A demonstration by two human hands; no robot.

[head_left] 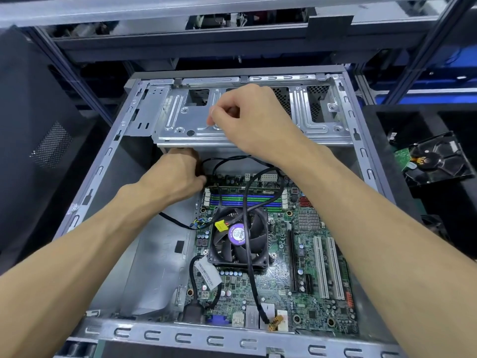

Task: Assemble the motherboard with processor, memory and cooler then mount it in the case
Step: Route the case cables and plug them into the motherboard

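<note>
Case (361, 140) holds motherboard (304, 285) — cooler (238, 237) and memory (245, 198) fitted.

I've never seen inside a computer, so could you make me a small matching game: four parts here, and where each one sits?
Things:
1. cooler fan
2. memory slots
3. drive cage
4. loose hard drive

Places:
A. outside the case, to the right
B. far end of the case, under the right hand
C. middle of the motherboard
D. just beyond the fan

Pairs: 1-C, 2-D, 3-B, 4-A
</note>
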